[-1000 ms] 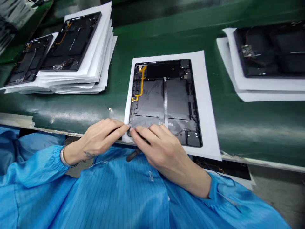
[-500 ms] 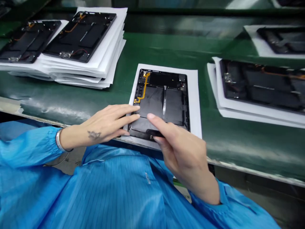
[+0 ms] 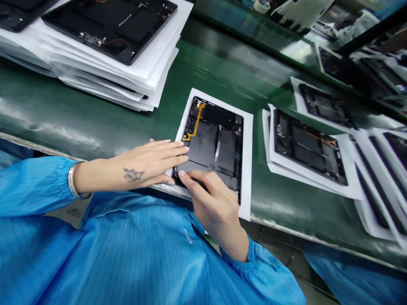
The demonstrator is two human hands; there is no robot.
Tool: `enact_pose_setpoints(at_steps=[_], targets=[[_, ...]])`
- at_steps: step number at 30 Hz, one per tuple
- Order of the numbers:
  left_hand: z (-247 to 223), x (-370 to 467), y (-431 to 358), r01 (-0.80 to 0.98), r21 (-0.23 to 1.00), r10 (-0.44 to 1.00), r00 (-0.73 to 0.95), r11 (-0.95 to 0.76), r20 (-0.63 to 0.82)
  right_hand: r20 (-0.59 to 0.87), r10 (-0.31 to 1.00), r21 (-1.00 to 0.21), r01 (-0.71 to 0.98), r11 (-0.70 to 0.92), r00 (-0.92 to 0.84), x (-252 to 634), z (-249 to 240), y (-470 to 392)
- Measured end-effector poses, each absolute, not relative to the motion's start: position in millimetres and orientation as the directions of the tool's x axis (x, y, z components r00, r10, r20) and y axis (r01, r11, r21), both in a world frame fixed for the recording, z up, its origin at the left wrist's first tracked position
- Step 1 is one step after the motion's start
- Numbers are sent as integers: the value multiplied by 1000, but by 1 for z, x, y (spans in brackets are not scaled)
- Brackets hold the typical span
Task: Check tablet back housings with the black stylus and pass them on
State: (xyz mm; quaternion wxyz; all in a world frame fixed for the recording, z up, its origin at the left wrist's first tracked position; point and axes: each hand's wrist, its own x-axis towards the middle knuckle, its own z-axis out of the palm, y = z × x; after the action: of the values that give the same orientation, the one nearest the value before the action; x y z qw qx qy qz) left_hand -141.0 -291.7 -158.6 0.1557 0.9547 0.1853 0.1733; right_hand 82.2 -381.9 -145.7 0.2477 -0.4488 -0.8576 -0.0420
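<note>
An opened tablet housing (image 3: 206, 142) lies on white paper (image 3: 246, 169) at the bench's front edge. Inside it are flat dark battery cells and an orange flex cable (image 3: 198, 122). My left hand (image 3: 149, 163) is open, its outstretched fingertips resting on the housing's left edge. Over the lower part of the housing, my right hand (image 3: 216, 201) is closed, its thumb and fingers pinching a small black object. Most of that object is hidden by the fingers, so its kind does not show.
Left, a tall stack of paper sheets (image 3: 127, 91) bears another opened housing (image 3: 124, 27). To the right, a further housing (image 3: 308, 146) lies on paper, with more papered units (image 3: 381, 178) beyond. The green bench (image 3: 104, 123) ends close to my body.
My right hand has moved left and lower along the housing, toward its lower left corner. My left hand stays by the left edge. The view has turned to the right.
</note>
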Motion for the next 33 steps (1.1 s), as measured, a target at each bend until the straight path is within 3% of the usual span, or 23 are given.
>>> enact_pose_setpoints(at_steps=[3, 9, 17, 23, 29, 33], targets=[[-160, -140, -291, 292, 366, 401, 874, -884, 273, 407, 740, -71, 790, 610, -535, 81, -137, -382], [-157, -140, -291, 291, 322, 384, 881, -901, 277, 284, 629, 227, 688, 689, -724, 77, -112, -374], [-158, -139, -291, 292, 243, 356, 889, -925, 289, 185, 559, 388, 582, 714, -809, 76, -101, -373], [-155, -140, -291, 297, 228, 357, 885, -927, 299, 195, 586, 315, 616, 722, -787, 73, -101, -373], [-160, -140, -292, 287, 228, 347, 890, -931, 297, 186, 593, 385, 613, 690, -784, 70, -102, -378], [-157, -140, -293, 302, 221, 356, 892, -927, 278, 227, 608, 337, 647, 684, -761, 73, -108, -375]])
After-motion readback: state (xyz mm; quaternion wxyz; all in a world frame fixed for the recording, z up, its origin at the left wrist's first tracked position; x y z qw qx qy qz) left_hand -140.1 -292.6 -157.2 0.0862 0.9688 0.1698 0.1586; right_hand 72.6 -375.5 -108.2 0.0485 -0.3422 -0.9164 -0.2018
